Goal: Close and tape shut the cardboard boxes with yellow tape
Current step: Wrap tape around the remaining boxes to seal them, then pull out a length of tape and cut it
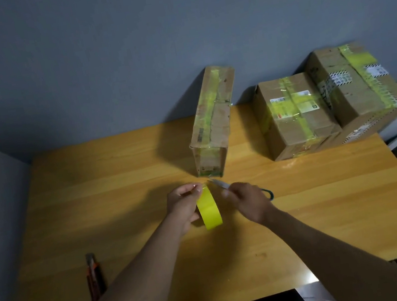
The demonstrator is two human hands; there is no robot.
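Grey wall behind a wooden counter (95, 192) — both hands meet at centre frame over a roll of yellow tape.

At centre, the left hand (184, 206) curls around the yellow tape roll (209, 209), thumb and forefinger pinching the tape's loose end at the top, while the right hand (248, 201) grips scissors (219, 184) whose blades point at that end — a dark handle loop shows behind the hand. Just above stands a narrow taped cardboard box (213, 119); at upper right, two more taped boxes (290, 115) (353, 81) sit touching. An orange utility knife (93, 276) lies at lower left.
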